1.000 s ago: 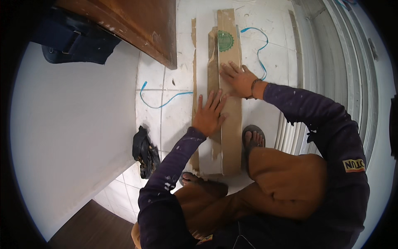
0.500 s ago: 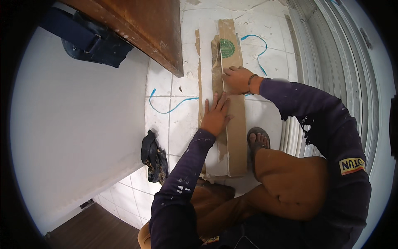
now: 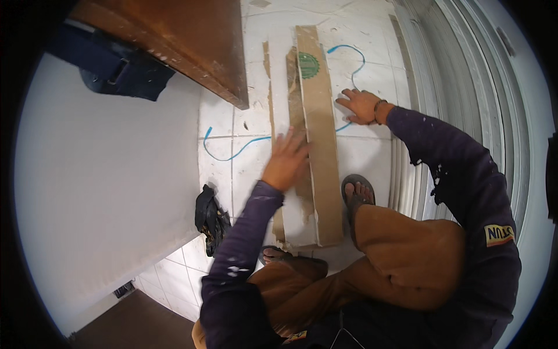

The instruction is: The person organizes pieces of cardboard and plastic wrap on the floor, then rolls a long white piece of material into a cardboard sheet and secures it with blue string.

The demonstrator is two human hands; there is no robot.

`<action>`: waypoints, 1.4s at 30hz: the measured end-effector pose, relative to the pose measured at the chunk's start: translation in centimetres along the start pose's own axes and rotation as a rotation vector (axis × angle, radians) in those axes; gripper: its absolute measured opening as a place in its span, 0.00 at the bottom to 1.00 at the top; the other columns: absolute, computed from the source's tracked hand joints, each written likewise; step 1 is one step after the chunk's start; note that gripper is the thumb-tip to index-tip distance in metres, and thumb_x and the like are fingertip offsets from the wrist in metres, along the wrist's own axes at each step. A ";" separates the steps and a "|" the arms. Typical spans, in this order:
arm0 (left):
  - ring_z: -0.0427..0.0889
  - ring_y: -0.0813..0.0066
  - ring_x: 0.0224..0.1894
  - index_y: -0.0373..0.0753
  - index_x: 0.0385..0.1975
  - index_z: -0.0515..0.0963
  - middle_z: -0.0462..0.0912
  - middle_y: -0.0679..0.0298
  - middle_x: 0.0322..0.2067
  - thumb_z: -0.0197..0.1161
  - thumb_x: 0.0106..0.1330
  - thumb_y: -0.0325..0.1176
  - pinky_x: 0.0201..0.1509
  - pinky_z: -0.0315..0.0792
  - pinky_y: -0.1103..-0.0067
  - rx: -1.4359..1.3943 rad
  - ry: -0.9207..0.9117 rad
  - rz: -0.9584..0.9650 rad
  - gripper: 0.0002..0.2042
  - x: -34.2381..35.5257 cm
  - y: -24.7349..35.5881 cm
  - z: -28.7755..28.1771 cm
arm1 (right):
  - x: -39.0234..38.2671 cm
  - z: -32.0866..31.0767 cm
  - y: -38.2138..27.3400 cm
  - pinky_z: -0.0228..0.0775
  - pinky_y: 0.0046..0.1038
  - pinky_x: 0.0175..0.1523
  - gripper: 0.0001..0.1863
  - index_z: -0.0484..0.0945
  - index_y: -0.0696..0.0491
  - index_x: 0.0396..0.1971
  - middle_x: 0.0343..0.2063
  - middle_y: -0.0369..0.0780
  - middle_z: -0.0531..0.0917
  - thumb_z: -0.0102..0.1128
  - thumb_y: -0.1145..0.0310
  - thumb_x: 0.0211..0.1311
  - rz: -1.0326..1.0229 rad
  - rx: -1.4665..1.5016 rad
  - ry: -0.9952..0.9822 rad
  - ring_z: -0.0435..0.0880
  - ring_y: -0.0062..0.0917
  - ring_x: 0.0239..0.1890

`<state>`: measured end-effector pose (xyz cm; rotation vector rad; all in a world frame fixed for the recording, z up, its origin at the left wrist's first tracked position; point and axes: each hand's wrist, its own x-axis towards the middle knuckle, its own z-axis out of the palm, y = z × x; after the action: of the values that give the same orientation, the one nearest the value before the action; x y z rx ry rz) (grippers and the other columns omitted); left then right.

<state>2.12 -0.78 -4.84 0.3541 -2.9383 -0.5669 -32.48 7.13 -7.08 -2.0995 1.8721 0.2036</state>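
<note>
A long cardboard piece (image 3: 323, 168) lies on the tiles before me, its brown flap bearing a round green print. Left of the flap are a white face and torn brown patches. A thin blue strap (image 3: 231, 156) seems to pass under the cardboard; its ends curve out on both sides. My left hand (image 3: 286, 160), slightly blurred, is over the white and torn part with fingers spread; whether it touches, I cannot tell. Just right of the cardboard, my right hand (image 3: 359, 107) has its fingers apart, beside the right length of the strap, partly hiding it.
A brown wooden panel (image 3: 197, 46) juts in at upper left, with a dark blue strapped item (image 3: 125, 75) beside it. A crumpled black cloth or bag (image 3: 210, 218) lies left of my left forearm. Metal door tracks (image 3: 459, 93) run along the right. My sandalled feet flank the cardboard's near end.
My right hand has left the cardboard flap and moved right, to beside the blue strap. My left hand has shifted a little left and nearer. The whole view has shifted slightly.
</note>
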 end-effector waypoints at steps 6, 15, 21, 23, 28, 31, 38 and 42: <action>0.82 0.54 0.51 0.42 0.58 0.80 0.85 0.57 0.50 0.64 0.65 0.26 0.63 0.72 0.62 0.149 -0.379 0.083 0.20 -5.5 -3.0 -17.0 | -2.0 2.8 2.9 0.78 0.47 0.56 0.31 0.76 0.52 0.62 0.53 0.51 0.77 0.69 0.57 0.59 0.115 0.001 -0.209 0.81 0.47 0.56; 0.86 0.57 0.43 0.40 0.50 0.83 0.88 0.59 0.38 0.65 0.61 0.21 0.55 0.76 0.64 0.274 -0.457 -0.170 0.17 -18.7 -6.2 -25.6 | -4.0 5.0 2.3 0.78 0.49 0.56 0.32 0.73 0.53 0.63 0.51 0.54 0.79 0.67 0.54 0.61 0.015 0.008 -0.321 0.82 0.50 0.53; 0.85 0.59 0.41 0.43 0.48 0.83 0.86 0.61 0.36 0.64 0.65 0.28 0.50 0.76 0.65 0.190 -0.491 -0.156 0.12 -18.9 -7.9 -20.0 | -4.3 4.2 1.0 0.81 0.46 0.52 0.31 0.74 0.53 0.62 0.50 0.53 0.79 0.66 0.55 0.61 0.007 -0.007 -0.326 0.85 0.49 0.47; 0.85 0.58 0.42 0.43 0.49 0.83 0.85 0.61 0.36 0.63 0.65 0.29 0.51 0.76 0.64 0.182 -0.529 -0.104 0.13 -17.9 -9.0 -15.9 | -3.1 2.8 0.3 0.81 0.45 0.50 0.30 0.75 0.53 0.61 0.49 0.51 0.80 0.66 0.56 0.61 0.004 -0.049 -0.305 0.86 0.48 0.47; 0.84 0.59 0.43 0.42 0.49 0.83 0.85 0.61 0.40 0.62 0.65 0.30 0.54 0.75 0.65 -0.121 -0.312 -0.026 0.14 -16.1 -4.7 -6.2 | 0.6 -1.5 -4.1 0.80 0.43 0.48 0.18 0.80 0.48 0.55 0.45 0.46 0.82 0.61 0.65 0.66 -0.109 0.183 0.145 0.85 0.44 0.44; 0.82 0.62 0.50 0.44 0.51 0.82 0.83 0.62 0.48 0.64 0.63 0.32 0.55 0.73 0.65 -0.223 -0.347 0.124 0.16 -15.1 -0.8 -4.2 | 2.9 -3.2 -8.1 0.77 0.42 0.52 0.15 0.82 0.48 0.51 0.46 0.44 0.80 0.61 0.69 0.64 -0.352 0.307 0.246 0.82 0.44 0.48; 0.55 0.53 0.78 0.49 0.65 0.75 0.70 0.60 0.69 0.67 0.61 0.41 0.81 0.50 0.51 -0.113 -0.329 0.525 0.29 -13.4 5.1 -1.4 | 7.6 -2.4 -12.9 0.68 0.42 0.62 0.17 0.81 0.47 0.47 0.50 0.40 0.76 0.67 0.70 0.56 -0.640 0.082 0.136 0.74 0.40 0.57; 0.51 0.50 0.80 0.47 0.66 0.73 0.68 0.59 0.70 0.66 0.63 0.44 0.83 0.44 0.49 0.036 -0.359 0.502 0.29 -13.7 6.1 0.9 | 8.2 -2.5 -13.1 0.70 0.39 0.59 0.20 0.81 0.47 0.47 0.46 0.40 0.75 0.72 0.69 0.50 -0.684 -0.016 0.176 0.74 0.37 0.55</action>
<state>13.97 8.47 -4.49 -0.5266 -3.1856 -0.5460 -18.74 -0.23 -5.44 -2.6907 1.1208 -0.1313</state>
